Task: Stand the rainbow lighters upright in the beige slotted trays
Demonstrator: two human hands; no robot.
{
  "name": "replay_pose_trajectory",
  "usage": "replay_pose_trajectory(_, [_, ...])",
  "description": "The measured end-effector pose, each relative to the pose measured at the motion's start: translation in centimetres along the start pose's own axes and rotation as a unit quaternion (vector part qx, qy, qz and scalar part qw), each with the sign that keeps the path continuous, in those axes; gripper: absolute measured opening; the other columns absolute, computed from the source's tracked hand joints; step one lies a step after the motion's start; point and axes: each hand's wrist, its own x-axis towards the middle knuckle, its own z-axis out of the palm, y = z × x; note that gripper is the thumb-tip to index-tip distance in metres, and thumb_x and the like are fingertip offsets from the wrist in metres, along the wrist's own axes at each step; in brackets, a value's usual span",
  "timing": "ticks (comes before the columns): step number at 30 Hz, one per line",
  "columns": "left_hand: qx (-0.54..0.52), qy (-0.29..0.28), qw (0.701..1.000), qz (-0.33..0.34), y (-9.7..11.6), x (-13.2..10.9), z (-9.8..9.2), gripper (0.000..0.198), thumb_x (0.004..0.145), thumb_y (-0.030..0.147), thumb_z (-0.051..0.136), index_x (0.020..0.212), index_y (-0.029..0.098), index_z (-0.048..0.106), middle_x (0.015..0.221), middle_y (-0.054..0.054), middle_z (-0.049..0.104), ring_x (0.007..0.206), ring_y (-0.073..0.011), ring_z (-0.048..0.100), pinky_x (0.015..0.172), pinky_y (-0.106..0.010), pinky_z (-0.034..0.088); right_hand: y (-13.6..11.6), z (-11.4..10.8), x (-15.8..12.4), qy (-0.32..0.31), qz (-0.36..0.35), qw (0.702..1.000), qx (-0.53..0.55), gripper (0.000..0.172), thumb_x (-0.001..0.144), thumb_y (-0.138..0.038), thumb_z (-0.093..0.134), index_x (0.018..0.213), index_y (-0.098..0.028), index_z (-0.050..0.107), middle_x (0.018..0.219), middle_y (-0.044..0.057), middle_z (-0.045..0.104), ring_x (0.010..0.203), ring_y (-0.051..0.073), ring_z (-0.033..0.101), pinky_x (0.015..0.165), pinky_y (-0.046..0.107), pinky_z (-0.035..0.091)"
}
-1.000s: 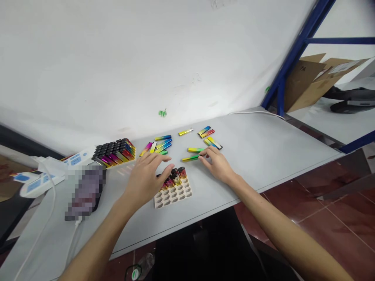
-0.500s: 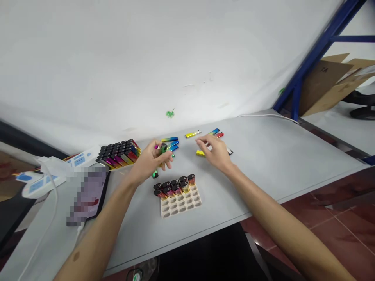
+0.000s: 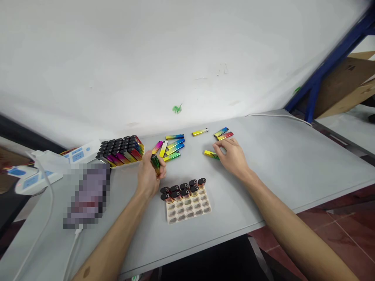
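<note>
My left hand (image 3: 149,175) is closed around a green lighter (image 3: 155,163) with a dark top, held left of the loose lighters and above the table. My right hand (image 3: 233,156) rests at the table with its fingers curled together, by the end of a yellow-green lighter (image 3: 211,155). What lies between those fingers is hidden. Near me sits a pale tray (image 3: 190,214) with oval holes. Several black-topped lighters (image 3: 185,193) stand upright in its far rows, and the nearer holes show bare.
Several loose lighters (image 3: 175,144) lie toward the wall; a yellow one (image 3: 200,132) and a red one (image 3: 225,136) are farther right. At left stand a packed block of lighters (image 3: 121,151), a power strip (image 3: 77,156) and a phone (image 3: 90,195) on a cable.
My left hand has drawn back toward me and turned, its fingers closing on the green lighter. My right hand has come down onto the table beside the yellow-green lighter. The view has shifted slightly.
</note>
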Motion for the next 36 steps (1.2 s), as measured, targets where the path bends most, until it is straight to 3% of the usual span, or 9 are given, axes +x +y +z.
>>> replay_pose_trajectory(7, [-0.062,-0.023,0.998,0.022,1.4,-0.4,-0.6,0.03,0.084,0.037,0.046,0.062,0.019,0.056,0.043,0.003,0.038,0.036,-0.0101,0.034,0.04,-0.024,0.028,0.1,0.1,-0.2,0.001,0.002,1.0,-0.007,0.02,0.094,-0.033,0.051,0.084,-0.023,0.066,0.088,0.006,0.07,0.086,0.026,0.054,0.08,0.04,0.045])
replay_pose_trajectory(16, [-0.098,-0.053,0.993,0.046,2.0,-0.5,-0.9,0.01,0.082,0.031,0.047,0.075,0.024,0.05,0.048,0.006,0.035,0.037,-0.0106,0.031,0.04,-0.023,0.027,0.1,0.0,-0.4,0.004,0.013,1.0,-0.001,0.021,0.094,-0.034,0.05,0.085,-0.022,0.066,0.087,0.005,0.07,0.087,0.025,0.053,0.079,0.039,0.045])
replay_pose_trajectory(22, [-0.087,-0.056,0.993,0.055,1.7,-0.5,-1.0,0.008,0.081,0.032,0.049,0.078,0.024,0.049,0.048,0.007,0.036,0.038,-0.01,0.031,0.04,-0.023,0.028,0.1,0.1,-0.4,0.004,0.014,1.0,-0.001,0.022,0.094,-0.034,0.05,0.086,-0.022,0.066,0.088,0.005,0.07,0.086,0.025,0.052,0.078,0.039,0.045])
replay_pose_trajectory(28, [-0.044,-0.034,0.996,0.063,1.4,-0.6,-0.7,0.026,0.086,0.047,0.049,0.078,0.022,0.053,0.049,0.007,0.037,0.039,-0.0083,0.032,0.04,-0.022,0.027,0.1,-0.1,-0.3,0.003,0.017,1.0,0.006,0.022,0.094,-0.034,0.049,0.086,-0.022,0.066,0.088,0.006,0.07,0.086,0.026,0.053,0.079,0.04,0.044])
replay_pose_trajectory(36, [-0.037,-0.053,0.996,0.055,1.5,-0.6,-0.9,0.012,0.085,0.037,0.05,0.082,0.026,0.047,0.048,0.008,0.038,0.037,-0.0089,0.032,0.041,-0.021,0.027,0.1,-0.1,-0.3,0.006,0.015,1.0,0.008,0.021,0.094,-0.033,0.05,0.086,-0.022,0.066,0.088,0.006,0.07,0.087,0.026,0.053,0.081,0.04,0.045])
